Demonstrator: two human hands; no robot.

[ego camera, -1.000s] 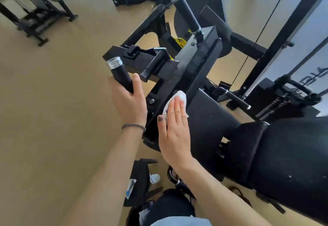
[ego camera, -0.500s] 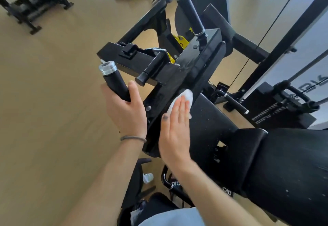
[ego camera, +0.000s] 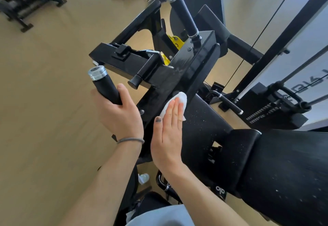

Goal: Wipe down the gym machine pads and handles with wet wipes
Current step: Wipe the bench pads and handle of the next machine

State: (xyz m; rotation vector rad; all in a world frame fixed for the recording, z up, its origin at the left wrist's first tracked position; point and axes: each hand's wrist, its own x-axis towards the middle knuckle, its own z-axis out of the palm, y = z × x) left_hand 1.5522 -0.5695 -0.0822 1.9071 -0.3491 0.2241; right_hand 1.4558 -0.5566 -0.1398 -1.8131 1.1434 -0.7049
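Head view: right hand (ego camera: 167,137), fingers flat, presses the crumpled white wet wipe (ego camera: 174,105) at frame centre; it has slid further up the glossy black steel beam (ego camera: 179,76). Left hand (ego camera: 119,114) still wraps the black foam handle with chrome end cap (ego camera: 103,85). Frame stroke ongoing; black vinyl pads (ego camera: 284,163) at lower right look pending.

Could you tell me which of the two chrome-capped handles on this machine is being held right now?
The near handle, at the frame's left end: the left hand grips it below its chrome cap. The far handle stands free, untouched.
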